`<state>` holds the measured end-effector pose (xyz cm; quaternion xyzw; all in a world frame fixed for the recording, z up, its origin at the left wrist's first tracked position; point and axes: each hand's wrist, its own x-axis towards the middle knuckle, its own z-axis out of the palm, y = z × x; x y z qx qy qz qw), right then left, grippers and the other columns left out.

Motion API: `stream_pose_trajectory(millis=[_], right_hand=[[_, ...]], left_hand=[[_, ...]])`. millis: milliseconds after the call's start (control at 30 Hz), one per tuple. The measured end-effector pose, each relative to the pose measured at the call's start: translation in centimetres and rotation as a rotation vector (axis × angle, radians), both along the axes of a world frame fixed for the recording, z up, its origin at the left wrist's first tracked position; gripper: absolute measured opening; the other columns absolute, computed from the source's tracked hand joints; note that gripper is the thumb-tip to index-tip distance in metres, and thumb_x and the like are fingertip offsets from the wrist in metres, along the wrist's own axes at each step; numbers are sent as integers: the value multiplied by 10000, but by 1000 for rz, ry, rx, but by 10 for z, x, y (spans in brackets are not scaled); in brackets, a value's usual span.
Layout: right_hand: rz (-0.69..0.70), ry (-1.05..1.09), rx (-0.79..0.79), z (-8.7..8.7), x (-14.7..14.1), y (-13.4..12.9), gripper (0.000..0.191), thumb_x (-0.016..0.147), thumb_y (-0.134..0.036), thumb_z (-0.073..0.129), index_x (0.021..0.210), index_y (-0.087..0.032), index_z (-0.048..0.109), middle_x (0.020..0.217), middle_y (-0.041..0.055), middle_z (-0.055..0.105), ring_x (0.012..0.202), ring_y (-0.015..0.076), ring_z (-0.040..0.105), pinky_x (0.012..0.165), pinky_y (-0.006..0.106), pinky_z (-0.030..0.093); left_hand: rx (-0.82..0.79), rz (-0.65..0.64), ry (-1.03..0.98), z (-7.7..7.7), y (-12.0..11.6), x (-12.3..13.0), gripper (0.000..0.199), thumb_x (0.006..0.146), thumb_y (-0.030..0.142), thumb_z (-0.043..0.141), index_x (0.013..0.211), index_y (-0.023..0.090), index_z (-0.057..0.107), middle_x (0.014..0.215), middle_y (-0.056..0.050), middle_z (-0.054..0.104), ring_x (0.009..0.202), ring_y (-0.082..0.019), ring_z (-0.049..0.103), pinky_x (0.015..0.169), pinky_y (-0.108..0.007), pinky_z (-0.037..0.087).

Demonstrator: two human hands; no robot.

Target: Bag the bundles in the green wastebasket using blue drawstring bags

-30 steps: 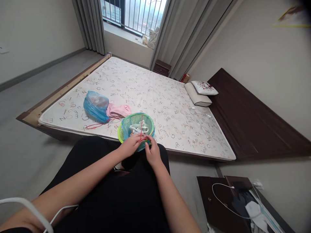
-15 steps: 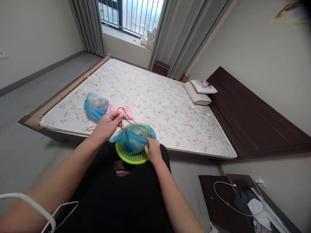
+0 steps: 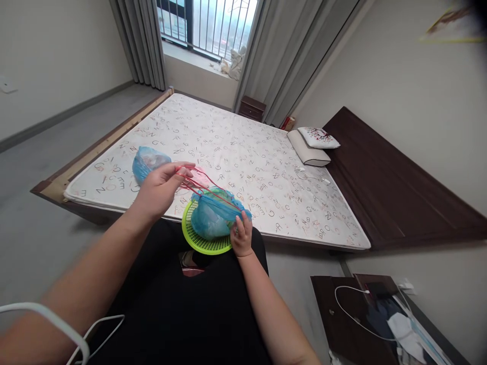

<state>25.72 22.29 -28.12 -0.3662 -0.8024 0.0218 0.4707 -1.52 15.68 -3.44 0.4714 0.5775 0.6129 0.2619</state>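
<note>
Left hand (image 3: 160, 191): I read its fingers (image 3: 178, 171) as pressed together at a red cord (image 3: 203, 183) that loops away from the fingertips; I cannot tell whether the cord is pinched or draped.
Right hand (image 3: 241, 235): fingertips (image 3: 239, 218) pinch the upper edge of a blue plastic bag (image 3: 211, 219).
Bag: bunched in a lime-green plastic basket (image 3: 201, 239), with the red cord stretched across its top.
Basket: tilted, above my subject's black clothing (image 3: 182, 314), overlapping the mattress edge in my view.
Nearby: a second blue bag (image 3: 146, 163) and pink cloth (image 3: 200, 171) on a letter-print mattress (image 3: 243, 137), just beyond the left hand.
</note>
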Motion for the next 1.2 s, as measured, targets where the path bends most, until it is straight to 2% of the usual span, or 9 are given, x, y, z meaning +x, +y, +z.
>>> stream_pose_trajectory(millis=[167,300,433,533,633,767,867,1100,1200], right_hand=[[191,-2,136,9,7,5,694,1002,-70,428,1629,-347,324,1419,68,650,1298,197,649,1057,412,585],[162,32,147,14,10,2,723,974,-49,464,1623,-331,320,1475,95,611,1464,236,515,1157,533,515],[47,-143,-105,9,8,3,616,951,-51,413,1526,-259,489,1500,126,592,1572,272,355,1217,611,410],[-215,-144,-353,5,7,8,561,952,-149,423,1503,-176,519,1650,174,408,1636,331,155,1252,661,286],[-364,15,-567,4,10,16,658,937,-271,457,1569,-100,402,1717,216,246,1633,331,164,1271,558,304],[-303,143,-966,6,15,24,812,952,-367,420,1681,-181,112,1657,171,403,1460,254,522,1120,394,510],[-277,191,-1019,7,12,29,823,974,-393,364,1690,-187,14,1660,156,405,1408,221,579,1076,353,535],[-372,20,-845,31,-8,34,770,952,-387,424,1652,-127,235,1736,176,215,1632,301,187,1298,543,243],[-173,-312,-747,52,-15,34,789,926,-338,517,1661,-212,258,1769,105,132,1654,317,38,1294,659,67]], left_hand=[[106,-38,-300,-7,4,3,370,867,531,784,894,167,724,1321,-140,719,1253,-323,663,1032,-467,557],[101,35,-553,-30,19,-10,339,914,489,738,919,157,669,1192,-134,762,1097,-285,733,878,-412,608],[36,170,-730,-65,31,-32,258,993,397,636,943,144,628,1045,-101,776,867,-203,744,724,-327,603],[101,220,-727,-80,30,-43,242,995,385,630,938,150,621,1033,-90,770,850,-181,734,702,-299,595],[198,192,-735,-73,23,-46,216,941,378,685,973,167,648,1116,-105,763,998,-231,745,752,-328,615],[263,79,-743,-42,13,-45,285,912,382,715,1149,225,694,1163,-119,758,1077,-277,746,767,-359,630],[292,-13,-712,-23,5,-38,384,935,403,707,1303,300,671,1126,-98,774,1055,-278,758,803,-404,640],[411,-155,-601,-12,-9,-10,622,946,286,718,1533,268,513,982,-97,801,871,-275,799,818,-440,650],[427,-167,-554,-11,-10,-4,600,981,269,695,1545,330,500,947,-53,797,840,-217,789,812,-384,656]])
